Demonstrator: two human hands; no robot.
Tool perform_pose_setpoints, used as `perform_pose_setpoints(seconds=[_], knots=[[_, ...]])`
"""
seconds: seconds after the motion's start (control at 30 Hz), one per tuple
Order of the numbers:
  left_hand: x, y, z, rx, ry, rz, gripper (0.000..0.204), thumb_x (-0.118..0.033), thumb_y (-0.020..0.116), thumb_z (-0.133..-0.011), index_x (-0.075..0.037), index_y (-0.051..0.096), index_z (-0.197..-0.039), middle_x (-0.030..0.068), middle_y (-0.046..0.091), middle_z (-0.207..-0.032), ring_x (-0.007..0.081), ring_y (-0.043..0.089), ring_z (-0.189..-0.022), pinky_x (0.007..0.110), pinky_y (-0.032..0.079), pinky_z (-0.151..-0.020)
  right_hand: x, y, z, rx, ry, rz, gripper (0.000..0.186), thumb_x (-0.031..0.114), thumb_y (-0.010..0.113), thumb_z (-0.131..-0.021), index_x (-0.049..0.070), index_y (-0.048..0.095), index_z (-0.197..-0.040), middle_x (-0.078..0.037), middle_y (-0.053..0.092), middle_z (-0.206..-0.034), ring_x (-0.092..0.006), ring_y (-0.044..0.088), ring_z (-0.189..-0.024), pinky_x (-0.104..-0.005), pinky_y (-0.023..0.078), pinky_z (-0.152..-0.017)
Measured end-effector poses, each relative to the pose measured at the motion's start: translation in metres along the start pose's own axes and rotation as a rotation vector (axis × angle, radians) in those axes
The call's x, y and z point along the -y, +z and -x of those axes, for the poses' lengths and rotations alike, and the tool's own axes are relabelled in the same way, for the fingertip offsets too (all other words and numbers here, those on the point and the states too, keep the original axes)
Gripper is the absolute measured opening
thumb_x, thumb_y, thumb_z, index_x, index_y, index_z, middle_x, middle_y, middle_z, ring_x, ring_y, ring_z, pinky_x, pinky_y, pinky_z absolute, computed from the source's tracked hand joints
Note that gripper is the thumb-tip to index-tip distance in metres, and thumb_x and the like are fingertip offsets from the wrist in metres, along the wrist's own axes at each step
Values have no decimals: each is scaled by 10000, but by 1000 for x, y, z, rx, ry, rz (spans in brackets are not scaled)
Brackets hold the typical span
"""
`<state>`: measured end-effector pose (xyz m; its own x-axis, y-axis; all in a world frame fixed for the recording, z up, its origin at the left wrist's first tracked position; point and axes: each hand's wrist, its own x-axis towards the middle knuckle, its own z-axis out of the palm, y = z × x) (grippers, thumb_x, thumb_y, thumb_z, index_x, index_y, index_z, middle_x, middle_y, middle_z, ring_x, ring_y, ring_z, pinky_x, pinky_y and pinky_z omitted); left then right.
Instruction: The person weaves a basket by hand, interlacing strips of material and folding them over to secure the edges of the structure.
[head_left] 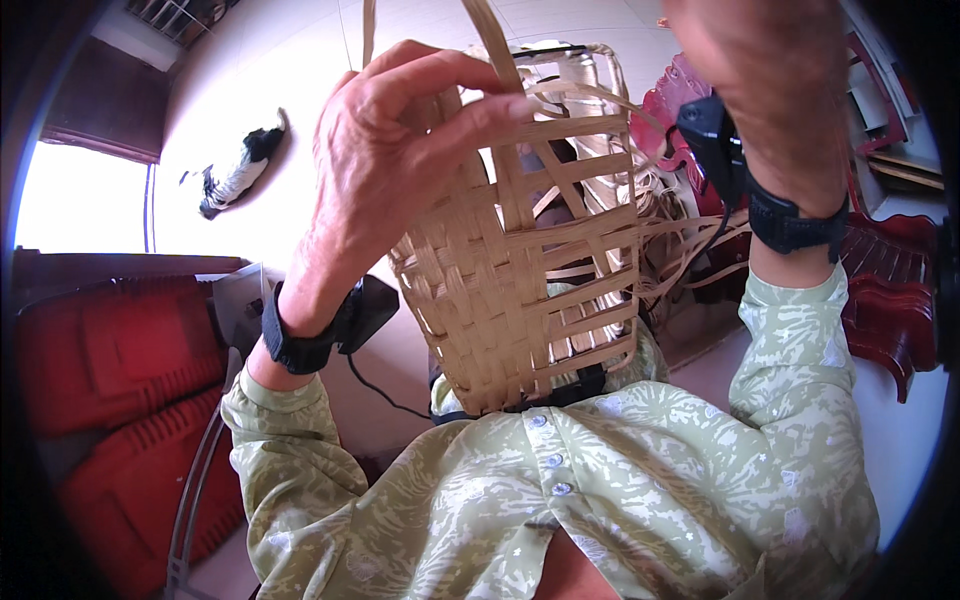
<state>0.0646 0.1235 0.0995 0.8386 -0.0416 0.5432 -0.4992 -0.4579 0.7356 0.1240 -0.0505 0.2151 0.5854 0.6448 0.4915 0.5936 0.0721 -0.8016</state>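
A box-shaped basket woven from flat tan strips [465,290] stands upright in front of my body. Its left part is closely woven; the right part has wide gaps that show a frame behind. My left hand [385,140] is at the basket's upper left, thumb and fingers closed on a flat strip [488,35] that runs up out of the picture. My right hand [760,50] is raised at the upper right, apart from the weave. It is blurred and cut off by the top edge, so its fingers are hidden.
Loose strips [690,235] trail from the basket's right side. Dark red carved wooden furniture [885,285] stands at the right. Red ribbed seat-like pieces [120,350] fill the lower left. A black-and-white animal [240,170] lies on the pale floor. Black straps with small devices [300,340] circle my wrists.
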Motion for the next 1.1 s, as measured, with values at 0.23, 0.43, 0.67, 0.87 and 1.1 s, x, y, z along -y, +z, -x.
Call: perform_pose_setpoints(seconds=[0.23, 0.43, 0.67, 0.87, 1.1], knots=[[-15, 0, 2, -75, -173, 144, 194, -198, 758, -926, -40, 750, -1038, -23, 666, -794, 49, 595, -717, 216, 460, -641, -52, -4, 38, 130, 244, 236, 102, 108, 739, -890, 33, 749, -958, -31, 689, -739, -36, 610, -733, -239, 488, -648], [-9, -5, 3, -70, -145, 201, 171, -182, 734, -953, -43, 737, -1053, -55, 640, -773, 9, 521, -696, 194, 418, -607, -52, -2, 31, 213, 64, 389, 250, 95, 637, -961, 47, 605, -717, -6, 623, -631, -58, 455, -482, -232, 366, -450], [0, 1, 1, -64, 20, -32, 158, -163, 800, -862, -76, 769, -991, -8, 650, -733, 54, 568, -629, 246, 436, -569, -27, -1, -2, -12, -6, -93, 191, 153, 647, -994, 12, 726, -893, -49, 695, -722, -53, 470, -435, -198, 353, -383], [-11, 0, 6, -82, -182, 132, 155, -168, 755, -921, -67, 757, -1038, -35, 684, -784, 35, 583, -687, 216, 463, -624, -75, -3, 58, 215, 133, 421, 103, 96, 706, -942, 2, 704, -985, 0, 713, -863, -59, 569, -648, -233, 466, -600], [-7, -6, 5, -17, -64, -65, 179, -229, 785, -892, -82, 761, -991, -19, 680, -800, 45, 531, -652, 235, 412, -584, -25, -11, -7, 141, 15, -1, 188, 121, 625, -995, -14, 722, -907, -92, 718, -747, -35, 506, -421, -174, 389, -343]])
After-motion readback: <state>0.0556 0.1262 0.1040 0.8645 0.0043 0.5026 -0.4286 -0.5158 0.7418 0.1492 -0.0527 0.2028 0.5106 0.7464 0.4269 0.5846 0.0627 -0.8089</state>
